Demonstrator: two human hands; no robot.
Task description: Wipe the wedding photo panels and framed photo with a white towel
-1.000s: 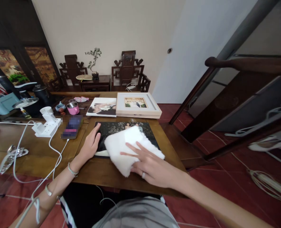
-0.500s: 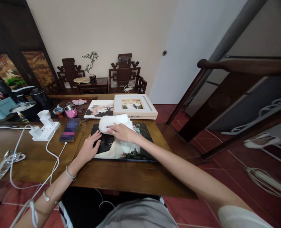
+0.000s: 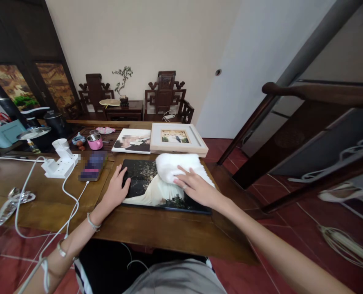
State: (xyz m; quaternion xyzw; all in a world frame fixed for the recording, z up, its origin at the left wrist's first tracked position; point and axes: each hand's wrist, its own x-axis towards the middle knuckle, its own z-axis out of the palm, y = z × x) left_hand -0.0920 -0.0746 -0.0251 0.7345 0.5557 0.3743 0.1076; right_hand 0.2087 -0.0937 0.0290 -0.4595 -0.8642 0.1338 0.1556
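A dark photo panel [image 3: 141, 179] with a pale dress pictured on it lies flat on the wooden table [image 3: 169, 228] before me. My left hand [image 3: 117, 188] rests with fingers spread at the panel's left edge. On the panel's right part sits a folded fluffy white towel [image 3: 177, 163], which covers some of the picture. My right hand [image 3: 198, 188] has its fingers on the towel's near side, pressing it to the panel; part of the grip is hidden in the folds.
Behind the panel lie a white-edged photo print [image 3: 132, 141] and a pale framed picture [image 3: 180, 141]. To the left are a phone [image 3: 93, 166] on a cable, a white power strip [image 3: 60, 165] and a pink cup [image 3: 95, 142]. A wooden chair [image 3: 261, 151] stands at right.
My right hand and the towel have slid rightward across the panel, uncovering its upper left and covering its right part. My left hand stays at the left edge. The view has shifted slightly.
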